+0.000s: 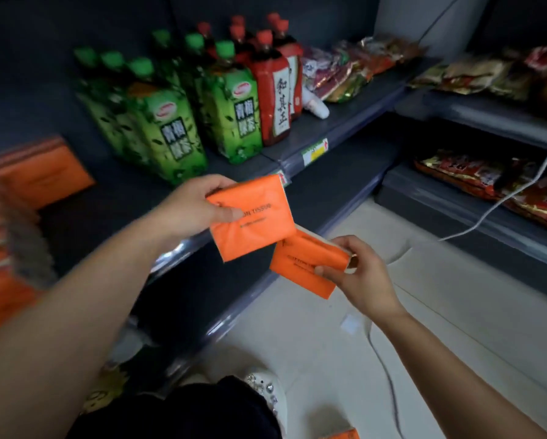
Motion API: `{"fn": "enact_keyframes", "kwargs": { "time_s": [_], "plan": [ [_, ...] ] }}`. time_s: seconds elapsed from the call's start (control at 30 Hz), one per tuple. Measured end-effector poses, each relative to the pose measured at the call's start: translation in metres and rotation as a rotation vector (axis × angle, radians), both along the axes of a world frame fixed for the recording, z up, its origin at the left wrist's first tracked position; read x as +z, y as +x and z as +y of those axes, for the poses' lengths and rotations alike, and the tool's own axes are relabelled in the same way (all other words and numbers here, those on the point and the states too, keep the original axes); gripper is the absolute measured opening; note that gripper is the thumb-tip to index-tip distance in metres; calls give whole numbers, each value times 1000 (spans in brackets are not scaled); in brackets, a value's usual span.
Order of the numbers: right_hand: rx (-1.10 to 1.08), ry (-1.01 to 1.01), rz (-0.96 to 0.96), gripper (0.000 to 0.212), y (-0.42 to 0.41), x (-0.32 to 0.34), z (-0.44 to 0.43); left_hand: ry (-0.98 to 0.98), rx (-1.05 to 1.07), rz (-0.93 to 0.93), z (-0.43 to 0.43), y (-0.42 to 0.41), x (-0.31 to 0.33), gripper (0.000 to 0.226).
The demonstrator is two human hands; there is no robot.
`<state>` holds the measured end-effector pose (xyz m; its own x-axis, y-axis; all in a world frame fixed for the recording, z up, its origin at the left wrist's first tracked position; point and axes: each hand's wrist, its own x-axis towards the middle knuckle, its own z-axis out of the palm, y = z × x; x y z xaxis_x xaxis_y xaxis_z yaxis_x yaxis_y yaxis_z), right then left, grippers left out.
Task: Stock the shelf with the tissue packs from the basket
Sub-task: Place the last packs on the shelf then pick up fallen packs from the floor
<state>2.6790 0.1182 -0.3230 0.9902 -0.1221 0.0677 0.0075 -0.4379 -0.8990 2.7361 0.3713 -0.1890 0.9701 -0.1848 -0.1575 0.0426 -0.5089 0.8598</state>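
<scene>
Left hand [186,207] pinches an orange pack [256,229] printed "TISSUE" — right hand [361,275] pinches a second pack [300,264], its print blurred

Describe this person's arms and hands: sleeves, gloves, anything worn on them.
Both forearms are bare to the frame edge, no sleeves in view: left arm, right arm. The left hand and right hand are ungloved, and neither wrist shows a watch or bracelet. I make out no ring on the fingers, though blur could hide one.
</scene>
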Motion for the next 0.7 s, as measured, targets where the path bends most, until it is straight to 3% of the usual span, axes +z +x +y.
{"fn": "enact_keyframes", "kwargs": {
  "time_s": [0.27, 0.47, 0.7],
  "plan": [
    [276, 76, -159, 46, 36, 85, 112, 238, 253, -216, 140, -12, 74, 34],
    [480, 22, -206, 45, 67, 115, 202, 545, 436, -261, 192, 0, 59, 53],
    [615, -143, -175, 42, 119, 110, 266, 725, 431, -249, 236, 32, 36, 59]
  ]
}}
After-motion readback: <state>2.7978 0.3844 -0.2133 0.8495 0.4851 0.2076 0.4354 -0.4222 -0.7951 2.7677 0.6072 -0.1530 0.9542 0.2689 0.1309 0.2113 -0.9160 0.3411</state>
